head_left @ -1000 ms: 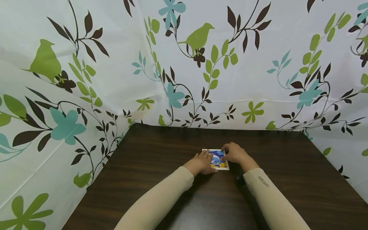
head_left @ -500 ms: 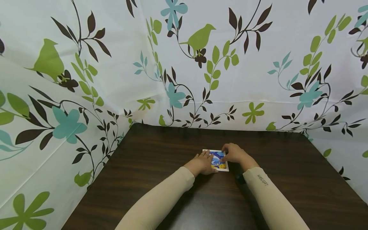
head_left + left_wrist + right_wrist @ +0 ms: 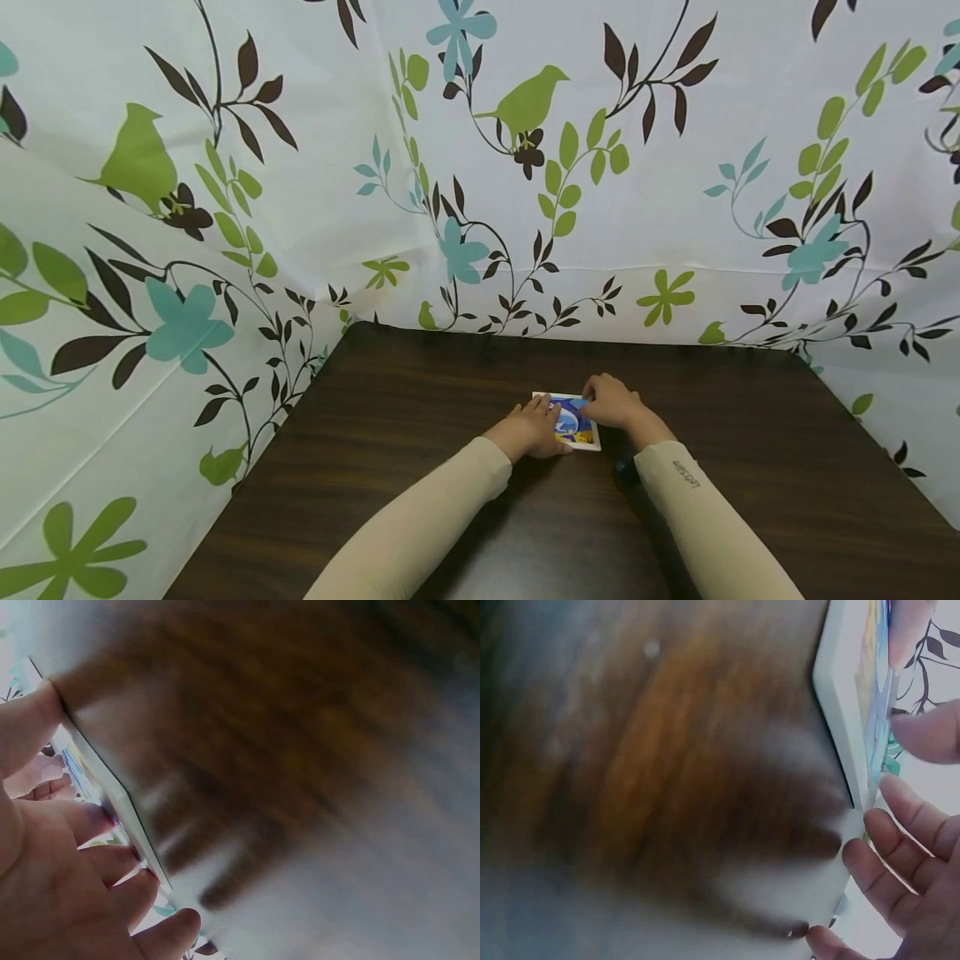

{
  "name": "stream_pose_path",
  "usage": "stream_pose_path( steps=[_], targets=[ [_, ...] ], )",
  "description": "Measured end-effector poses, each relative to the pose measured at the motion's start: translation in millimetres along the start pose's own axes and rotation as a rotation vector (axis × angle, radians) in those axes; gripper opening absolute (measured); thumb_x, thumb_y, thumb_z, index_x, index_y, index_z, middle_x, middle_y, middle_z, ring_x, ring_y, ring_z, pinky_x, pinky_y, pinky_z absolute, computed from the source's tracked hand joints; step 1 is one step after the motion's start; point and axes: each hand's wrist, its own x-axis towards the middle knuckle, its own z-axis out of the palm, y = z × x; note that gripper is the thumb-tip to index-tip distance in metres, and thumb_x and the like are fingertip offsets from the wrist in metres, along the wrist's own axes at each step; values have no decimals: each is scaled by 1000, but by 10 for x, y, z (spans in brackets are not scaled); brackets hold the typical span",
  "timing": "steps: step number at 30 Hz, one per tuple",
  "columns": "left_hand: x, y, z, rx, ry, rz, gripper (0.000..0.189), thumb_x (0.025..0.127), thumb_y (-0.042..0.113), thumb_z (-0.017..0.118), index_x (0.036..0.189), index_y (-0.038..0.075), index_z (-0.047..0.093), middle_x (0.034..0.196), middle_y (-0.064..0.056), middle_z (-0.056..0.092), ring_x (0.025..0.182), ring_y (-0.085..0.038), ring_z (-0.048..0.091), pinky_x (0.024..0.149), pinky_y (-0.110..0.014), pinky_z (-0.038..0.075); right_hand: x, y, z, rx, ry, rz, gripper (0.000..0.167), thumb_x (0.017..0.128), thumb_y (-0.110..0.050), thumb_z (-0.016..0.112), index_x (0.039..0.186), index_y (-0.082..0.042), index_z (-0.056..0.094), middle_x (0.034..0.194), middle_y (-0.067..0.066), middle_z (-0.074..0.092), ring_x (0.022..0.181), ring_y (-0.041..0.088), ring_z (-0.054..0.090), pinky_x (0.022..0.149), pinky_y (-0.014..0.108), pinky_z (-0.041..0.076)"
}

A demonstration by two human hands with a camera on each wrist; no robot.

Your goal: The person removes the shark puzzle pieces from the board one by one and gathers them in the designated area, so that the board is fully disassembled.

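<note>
A small square picture board (image 3: 577, 424) with a white border lies flat on the dark table, printed in blue, purple and yellow. My left hand (image 3: 529, 428) rests over its left side, fingers spread and nearly straight, thumb at the near edge; in the left wrist view the left hand (image 3: 82, 847) has its fingertips along the board's surface. At the far right corner is my right hand (image 3: 617, 403). In the right wrist view the right hand (image 3: 915, 877) has its thumb over the picture and its loosely bent fingers at the white edge (image 3: 836, 697). The palms hide parts of the board.
A brown wood-grain table (image 3: 420, 400) spreads around the hands. A white curtain (image 3: 315, 167) with birds, leaves and flowers hangs behind and at both sides. Something small and dark (image 3: 625, 472) shows beside the right sleeve (image 3: 705, 508).
The head view has shifted slightly. The board's near edge has turned a little toward me, and the right thumb has drawn slightly back toward the far corner. The left hand stays on the board.
</note>
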Motion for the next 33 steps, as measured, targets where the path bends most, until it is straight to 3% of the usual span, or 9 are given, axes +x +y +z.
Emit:
stream_pose_path(
  steps=[7, 19, 33],
  targets=[
    [-14, -2, -18, -7, 5, 11, 83, 94, 63, 53, 160, 23, 22, 168, 1, 11, 155, -18, 13, 124, -42, 20, 15, -61, 15, 5, 48, -31, 20, 80, -16, 67, 98, -8, 69, 106, 11, 64, 101, 32, 57, 87, 63, 40],
    [-19, 5, -47, -8, -3, 11, 83, 94, 62, 54, 160, 22, 23, 168, 0, 12, 155, -18, 13, 124, -42, 20, 7, -28, 7, 16, 53, -85, 31, 77, -18, 78, 105, -7, 70, 106, 11, 69, 102, 31, 62, 90, 66, 41],
    [-56, 9, -37, -9, -14, -1, 82, 93, 63, 53, 159, 24, 22, 168, 2, 12, 155, -17, 13, 124, -41, 20, 39, 13, 49, -3, 66, -133, 31, 76, -15, 80, 105, -9, 71, 103, 8, 70, 97, 27, 63, 91, 64, 43]
  ],
)
